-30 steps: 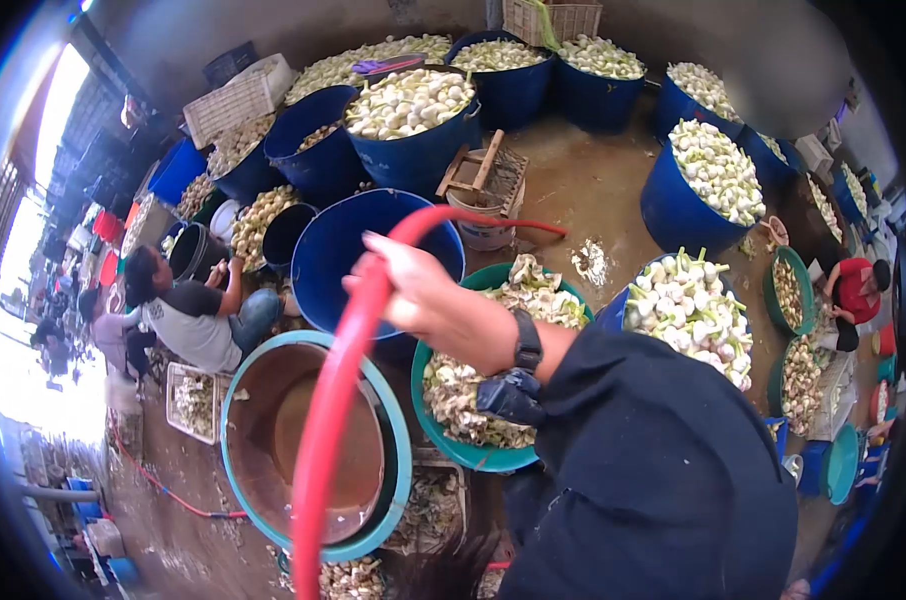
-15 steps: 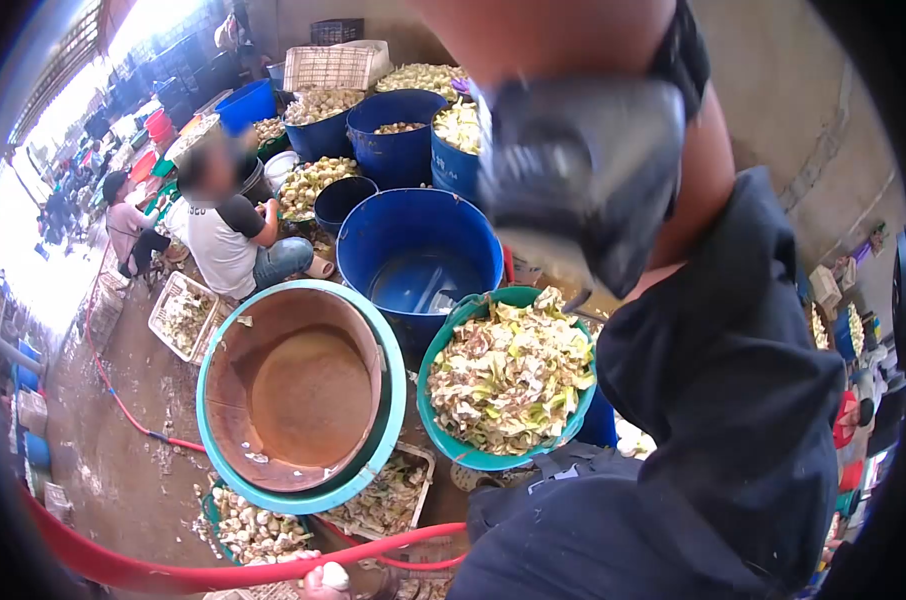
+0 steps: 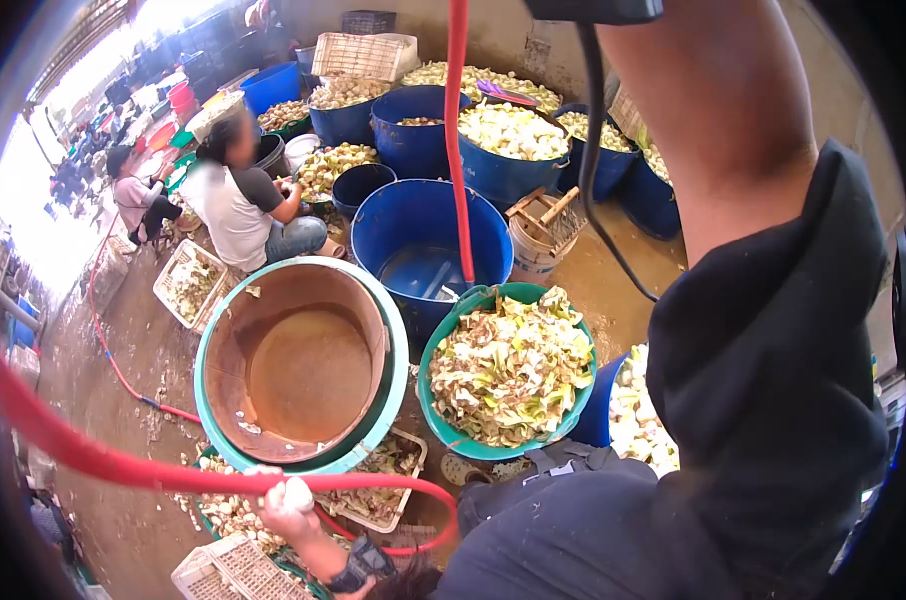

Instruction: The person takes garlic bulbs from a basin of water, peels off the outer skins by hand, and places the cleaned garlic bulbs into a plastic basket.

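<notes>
My left hand (image 3: 285,515), low in the view with a dark band on its wrist, is closed around a small white lump (image 3: 298,494) that looks like a peeled vegetable bulb. A thick red hose (image 3: 198,478) crosses over the fingers; whether they also grip it is unclear. My right forearm (image 3: 713,130) rises at the upper right, a black device at its wrist, and the hand is beyond the frame. Before me stand a brown tub in a turquoise basin rim (image 3: 398,350) with cloudy water, and a green basin (image 3: 428,385) heaped with leafy peelings.
A large blue tub (image 3: 493,215) stands beyond the basins. Several blue barrels of pale vegetables (image 3: 513,130) line the back. A person (image 3: 243,205) squats at the left, another farther off. Crates (image 3: 238,570) and a bucket (image 3: 533,250) stand on the wet floor.
My left hand has risen with the white bulb, and the hose has shifted up with it. My right arm has lifted, taking the hand out of view and uncovering barrels and a hanging red hose.
</notes>
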Available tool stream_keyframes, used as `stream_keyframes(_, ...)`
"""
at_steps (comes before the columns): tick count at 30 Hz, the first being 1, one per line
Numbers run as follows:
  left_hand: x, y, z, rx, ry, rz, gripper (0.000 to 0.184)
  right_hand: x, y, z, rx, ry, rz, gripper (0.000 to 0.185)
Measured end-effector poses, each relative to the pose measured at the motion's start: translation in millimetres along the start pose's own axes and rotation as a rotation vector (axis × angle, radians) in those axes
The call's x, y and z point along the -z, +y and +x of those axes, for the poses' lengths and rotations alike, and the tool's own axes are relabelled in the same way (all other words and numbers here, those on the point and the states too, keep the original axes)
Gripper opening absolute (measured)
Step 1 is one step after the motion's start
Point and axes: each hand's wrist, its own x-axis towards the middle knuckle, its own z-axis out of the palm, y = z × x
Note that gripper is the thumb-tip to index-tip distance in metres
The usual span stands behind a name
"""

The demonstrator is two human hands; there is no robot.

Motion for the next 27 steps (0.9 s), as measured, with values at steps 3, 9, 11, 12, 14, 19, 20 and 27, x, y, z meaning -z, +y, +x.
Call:
stream_keyframes(3,-28.5,-17.5,7.2,0.032,0.051,-0.059,0.045,11.7,15.8,-6.1,0.057,0.037,-0.052,0.025)
stream_keyframes(9,-75.9,-102.2,11.5,0.005,-0.008,0.057,0.039,32.0,108.3,-105.2,-0.096,0.376,-0.428,0.026)
stream_keyframes(11,-80.8,-139.3,20.1,-0.118,-0.090,0.353,0.027,20.4,153.3,-202.6,-0.750,0.638,0.789,0.028)
stream_keyframes(12,-86.9,-157.7,22.2,-0.213,-0.121,0.479,0.024,18.7,213.5,-285.3,-0.745,0.541,1.003,0.036)
stream_keyframes(14,-103.2,-178.7,22.2,-0.331,-0.190,0.556,0.018,-31.2,191.8,-372.7,-1.124,1.022,1.114,0.031)
stream_keyframes(19,-133.1,-240.6,35.3,-0.510,-0.375,1.253,0.027,-120.3,169.5,-621.9,-1.880,1.340,1.488,0.011)
stream_keyframes(20,-135.1,-256.2,31.5,-0.400,-0.397,1.317,0.032,-138.0,152.1,-636.6,-2.001,1.380,1.434,0.010)
stream_keyframes(27,-107.7,-265.4,-74.8,0.063,-0.258,0.782,0.042,-201.3,146.1,-660.4,-2.230,1.018,1.500,0.010)
